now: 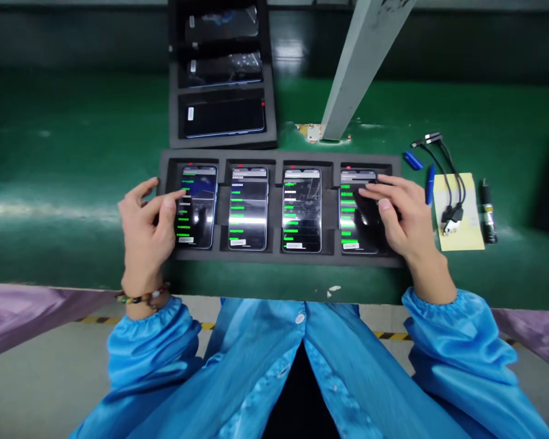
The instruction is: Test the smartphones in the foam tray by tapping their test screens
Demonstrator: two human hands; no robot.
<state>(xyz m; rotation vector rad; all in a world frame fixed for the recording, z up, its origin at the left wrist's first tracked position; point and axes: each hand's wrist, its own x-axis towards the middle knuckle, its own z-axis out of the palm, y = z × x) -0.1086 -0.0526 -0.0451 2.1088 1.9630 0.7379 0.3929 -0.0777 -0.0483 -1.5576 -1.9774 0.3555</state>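
A black foam tray (274,259) lies across the bench in front of me, with several smartphones side by side in its slots, screens lit with lists of green text. My left hand (149,225) is over the tray's left end, its index fingertip at the screen of the leftmost phone (199,210). Over the rightmost phone (359,219) is my right hand (405,213), fingers stretched out above or on its screen. Whether the fingertips actually touch cannot be made out. Neither hand grips anything. Between them sit two middle phones (248,210), (302,210) untouched.
Behind stands a second foam tray (176,116) holding dark-screened phones (224,116). A grey metal post (361,67) rises from the green bench (73,152). On the right are a yellow notepad (462,238), short cables (451,164), a blue pen (430,183), its cap (413,160) and a dark marker-like tube (487,213).
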